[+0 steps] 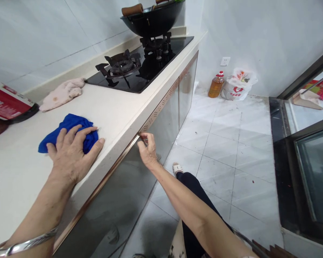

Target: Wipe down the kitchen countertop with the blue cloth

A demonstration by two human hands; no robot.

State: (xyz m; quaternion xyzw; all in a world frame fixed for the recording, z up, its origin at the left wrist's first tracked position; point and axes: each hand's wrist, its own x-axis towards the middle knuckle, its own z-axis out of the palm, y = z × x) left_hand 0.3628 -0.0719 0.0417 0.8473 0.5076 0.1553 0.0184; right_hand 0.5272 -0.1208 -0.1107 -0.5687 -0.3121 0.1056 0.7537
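Note:
On the white countertop (102, 104), my left hand (74, 154) presses down on a crumpled blue cloth (67, 123), its fingers curled over the fabric and holding it. My right hand (148, 148) is at the front of the counter, thumb and fingers closed on the top edge of a glossy grey cabinet door (118, 193). The fingertips are partly tucked behind the metal trim there. A pink rag (63, 95) lies bunched beyond the blue cloth, close to the stove.
A black gas stove (142, 68) is set into the counter, with a wok (153, 21) on its far burner. A red-labelled bottle (9, 102) is at left. On the tiled floor, an oil bottle (216, 85) and a white bag (237, 87) stand by the wall. A dark-framed glass door (317, 172) is at right.

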